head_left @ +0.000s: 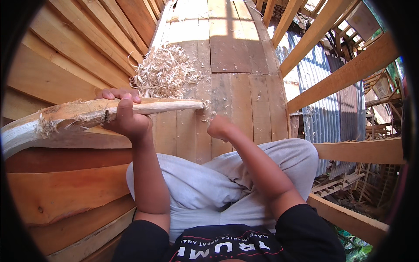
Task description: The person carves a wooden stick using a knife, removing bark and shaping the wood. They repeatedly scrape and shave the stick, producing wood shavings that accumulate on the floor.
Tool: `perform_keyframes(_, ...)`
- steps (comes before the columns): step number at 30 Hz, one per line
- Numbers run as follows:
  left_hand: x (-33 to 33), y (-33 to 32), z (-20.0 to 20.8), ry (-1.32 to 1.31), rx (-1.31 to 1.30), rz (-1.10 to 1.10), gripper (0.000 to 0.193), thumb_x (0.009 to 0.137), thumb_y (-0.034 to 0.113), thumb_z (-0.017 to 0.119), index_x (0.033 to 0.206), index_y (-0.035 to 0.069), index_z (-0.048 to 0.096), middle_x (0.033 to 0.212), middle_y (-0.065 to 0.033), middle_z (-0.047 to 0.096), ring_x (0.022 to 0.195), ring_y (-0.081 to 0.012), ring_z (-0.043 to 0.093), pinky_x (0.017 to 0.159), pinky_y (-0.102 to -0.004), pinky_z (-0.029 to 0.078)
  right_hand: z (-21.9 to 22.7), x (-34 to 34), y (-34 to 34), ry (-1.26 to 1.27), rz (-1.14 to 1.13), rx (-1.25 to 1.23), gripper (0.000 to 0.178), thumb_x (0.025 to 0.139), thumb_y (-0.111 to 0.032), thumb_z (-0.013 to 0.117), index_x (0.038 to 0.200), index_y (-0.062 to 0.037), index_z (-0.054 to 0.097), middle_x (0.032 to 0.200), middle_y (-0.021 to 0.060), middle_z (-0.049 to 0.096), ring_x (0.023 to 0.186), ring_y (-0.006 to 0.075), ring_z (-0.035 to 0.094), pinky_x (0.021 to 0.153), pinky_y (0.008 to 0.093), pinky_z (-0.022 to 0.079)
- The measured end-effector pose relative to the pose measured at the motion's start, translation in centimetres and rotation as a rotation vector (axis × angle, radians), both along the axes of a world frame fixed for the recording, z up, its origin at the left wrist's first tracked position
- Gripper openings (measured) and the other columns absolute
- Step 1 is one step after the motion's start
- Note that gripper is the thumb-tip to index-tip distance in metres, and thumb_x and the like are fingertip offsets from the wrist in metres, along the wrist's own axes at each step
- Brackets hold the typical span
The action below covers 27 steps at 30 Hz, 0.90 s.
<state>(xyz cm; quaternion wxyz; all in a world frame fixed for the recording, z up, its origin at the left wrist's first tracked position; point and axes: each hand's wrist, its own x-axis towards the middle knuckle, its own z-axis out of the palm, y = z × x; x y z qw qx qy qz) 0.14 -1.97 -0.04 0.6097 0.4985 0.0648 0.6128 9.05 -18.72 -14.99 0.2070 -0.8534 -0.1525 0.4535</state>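
A long, curved piece of wood (170, 106) reaches from the left rim to the middle of the view. Its right end is tapered and shaved pale, while rougher, darker patches and frayed fibres show further left. My left hand (133, 124) is closed around it, thumb on the near side and fingers over the far side. Just right of the tapered end, and apart from it, my right hand (220, 128) is closed with the knuckles forward. What those fingers hold, if anything, is hidden.
Curled wood shavings (166, 72) are heaped on the plank floor (238, 98) beyond the wood. Stacked boards (65, 194) line the left side. Wooden rails (345, 72) stand along the right, with corrugated metal sheets (329, 105) outside. My legs (196, 179) are folded beneath my arms.
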Motion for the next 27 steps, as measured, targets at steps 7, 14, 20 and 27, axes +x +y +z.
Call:
perform_keyframes(7, -0.3, 0.9, -0.4, -0.029, -0.134, 0.047, 0.029, 0.068, -0.003, 0.052, 0.091, 0.008, 0.039, 0.069, -0.0046, 0.042, 0.056, -0.0148, 0.045, 0.053, -0.0294, 0.045, -1.8, 1.5, 1.0, -0.114, 0.027, 0.007, 0.032, 0.09, -0.016, 0.048, 0.087, 0.0121, 0.064, 0.084, 0.0283, 0.066, 0.07, 0.0395, 0.066, 0.064, 0.0479, 0.052)
perform_keyframes(14, -0.5, 1.7, -0.2, 0.008, -0.245, 0.158, 0.026, 0.067, 0.0, 0.054, 0.089, 0.01, 0.044, 0.068, -0.0031, 0.042, 0.058, -0.0151, 0.043, 0.057, -0.0286, 0.044, 0.0, 0.5, 2.7, -0.384, 0.015, 0.184, 0.041, 0.097, -0.027, 0.042, 0.094, 0.0068, 0.066, 0.096, 0.0279, 0.066, 0.092, 0.0432, 0.064, 0.081, 0.0502, 0.051)
perform_keyframes(20, -0.4, 2.0, -0.5, -0.02, -0.237, 0.081, 0.024, 0.069, -0.001, 0.053, 0.09, 0.006, 0.042, 0.07, -0.0057, 0.044, 0.056, -0.0155, 0.045, 0.053, -0.0291, 0.045, -2.4, -0.7, 2.3, -0.387, -0.092, 0.277, 0.044, 0.098, -0.028, 0.04, 0.089, 0.0093, 0.062, 0.089, 0.0325, 0.063, 0.087, 0.049, 0.061, 0.081, 0.0537, 0.046)
perform_keyframes(27, -0.9, 2.0, -0.2, -0.011, -0.218, 0.118, 0.024, 0.068, -0.001, 0.053, 0.089, 0.005, 0.042, 0.07, -0.006, 0.045, 0.057, -0.015, 0.046, 0.052, -0.0285, 0.044, 4.5, -3.2, 4.0, -0.411, 0.018, 0.431, 0.041, 0.099, -0.028, 0.04, 0.097, 0.0083, 0.06, 0.091, 0.0325, 0.063, 0.089, 0.0477, 0.061, 0.08, 0.054, 0.046)
